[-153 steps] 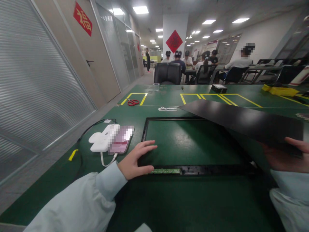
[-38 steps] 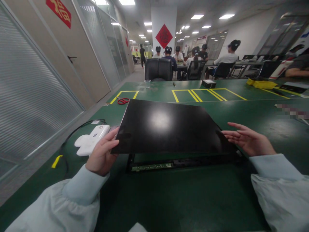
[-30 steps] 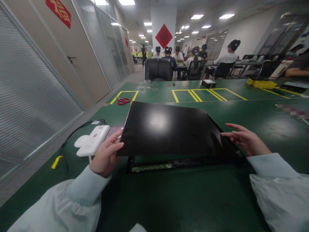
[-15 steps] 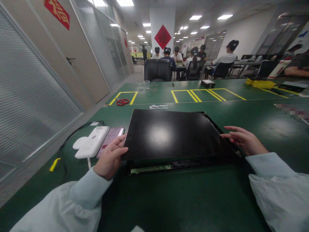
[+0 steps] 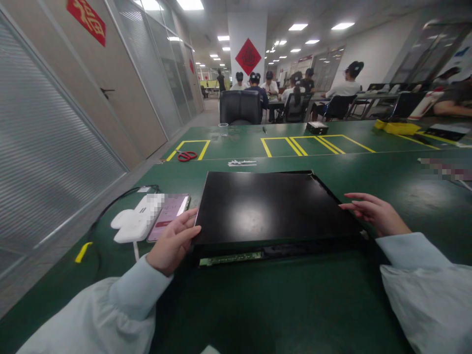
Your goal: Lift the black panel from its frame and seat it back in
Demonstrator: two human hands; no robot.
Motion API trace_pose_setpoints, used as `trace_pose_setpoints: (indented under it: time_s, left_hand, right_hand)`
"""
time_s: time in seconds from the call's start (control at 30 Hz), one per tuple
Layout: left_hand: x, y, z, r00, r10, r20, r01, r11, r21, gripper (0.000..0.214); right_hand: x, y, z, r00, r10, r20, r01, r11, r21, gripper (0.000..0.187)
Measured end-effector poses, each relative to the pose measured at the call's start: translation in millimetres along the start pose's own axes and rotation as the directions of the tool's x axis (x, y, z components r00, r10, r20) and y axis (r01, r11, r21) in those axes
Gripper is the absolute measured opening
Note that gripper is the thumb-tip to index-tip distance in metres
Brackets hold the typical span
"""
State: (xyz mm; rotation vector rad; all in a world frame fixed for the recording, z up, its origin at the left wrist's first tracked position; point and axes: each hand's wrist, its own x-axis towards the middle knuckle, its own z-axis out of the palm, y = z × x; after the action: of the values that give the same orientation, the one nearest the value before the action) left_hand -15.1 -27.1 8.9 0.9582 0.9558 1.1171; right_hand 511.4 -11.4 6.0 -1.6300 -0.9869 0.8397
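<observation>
A glossy black display panel [image 5: 265, 209] lies slightly askew over a thin black frame [image 5: 313, 250]. A strip of green circuit board [image 5: 230, 258] shows along the frame's near side. My left hand [image 5: 173, 241] grips the panel's left edge, thumb on the top face and fingers at the side. At the right edge, my right hand [image 5: 376, 215] has its fingers stretched out and apart, with a fingertip against or very near the edge. The right thumb is hidden.
Left of the panel are a phone [image 5: 169, 216], a white charger [image 5: 138, 219] and a black cable [image 5: 114, 206]. Beyond lie red scissors [image 5: 187, 156], small white pieces [image 5: 242, 162], a clear cup [image 5: 223, 129] and a black box [image 5: 317, 128]. Several people sit farther back.
The panel has shifted slightly right and come down closer to the frame. My left hand has moved right with it; my right hand has barely moved.
</observation>
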Motion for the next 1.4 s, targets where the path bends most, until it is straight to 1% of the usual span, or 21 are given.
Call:
trace_pose_setpoints:
  time_s: [0.13, 0.27, 0.37, 0.43, 0.5, 0.63, 0.7, 0.83, 0.97, 1.17, 1.33, 1.4]
  left_hand:
    - [0.3, 3.1, 9.0, 1.0, -0.011, 0.003, 0.011, 1.0, -0.012, 0.057]
    - [1.1, 2.9, 14.7, 1.0, -0.016, 0.014, 0.016, 1.0, 0.002, 0.062]
    - [2.9, -0.5, 12.8, 0.999, -0.034, 0.031, 0.033, 0.999, 0.021, 0.066]
    - [4.1, -2.7, 10.5, 0.998, -0.046, 0.044, 0.045, 0.999, 0.027, 0.071]
    - [4.8, -4.2, 8.8, 0.997, -0.056, 0.049, 0.055, 0.998, 0.026, 0.078]
    - [5.1, -4.7, 7.9, 0.997, -0.065, 0.03, 0.064, 0.998, 0.024, 0.093]
    - [5.0, -4.6, 7.7, 0.997, -0.074, 0.028, 0.073, 0.997, 0.028, 0.098]
    - [5.5, -5.3, 6.7, 0.996, -0.082, 0.037, 0.081, 0.996, 0.025, 0.09]
    - [7.0, -7.6, 5.3, 0.996, -0.063, 0.057, 0.061, 0.998, 0.026, 0.08]
    - [8.4, -8.6, 4.9, 0.992, -0.047, 0.114, 0.042, 0.998, 0.052, 0.067]
    - [7.0, -6.4, 8.3, 0.995, -0.033, 0.098, 0.025, 0.997, 0.075, 0.063]
    - [6.2, -5.3, 9.6, 0.995, -0.034, 0.095, 0.026, 0.996, 0.082, 0.062]
  right_hand:
    - [3.7, 1.1, -3.7, 1.0, -0.021, 0.021, 0.022, 0.999, -0.038, 0.044]
    - [3.1, -0.2, -3.8, 1.0, -0.031, -0.002, 0.031, 0.997, -0.068, 0.04]
    - [0.3, -2.0, -2.4, 0.998, -0.069, -0.007, 0.067, 0.984, -0.163, 0.038]
    - [-1.1, -2.7, -1.7, 0.995, -0.102, -0.01, 0.096, 0.959, -0.267, 0.038]
    - [-1.7, -2.8, -1.3, 0.994, -0.109, -0.012, 0.098, 0.933, -0.347, 0.039]
    - [-1.4, -0.4, -1.2, 0.995, -0.098, -0.004, 0.088, 0.913, -0.397, 0.043]
    - [-1.3, 2.3, -1.0, 0.995, -0.101, -0.009, 0.088, 0.905, -0.416, 0.044]
    - [-2.3, 8.9, -1.0, 0.989, -0.149, -0.021, 0.125, 0.889, -0.441, 0.043]
    - [-0.2, 11.9, -4.0, 0.985, -0.168, 0.03, 0.164, 0.885, -0.436, 0.042]
    - [7.5, 14.2, -8.9, 0.983, -0.155, 0.098, 0.183, 0.87, -0.458, 0.042]
    - [-3.4, 15.1, -2.1, 0.968, -0.249, 0.033, 0.233, 0.841, -0.488, 0.034]
    - [-8.0, 12.8, 0.3, 0.964, -0.264, 0.029, 0.243, 0.832, -0.499, 0.031]
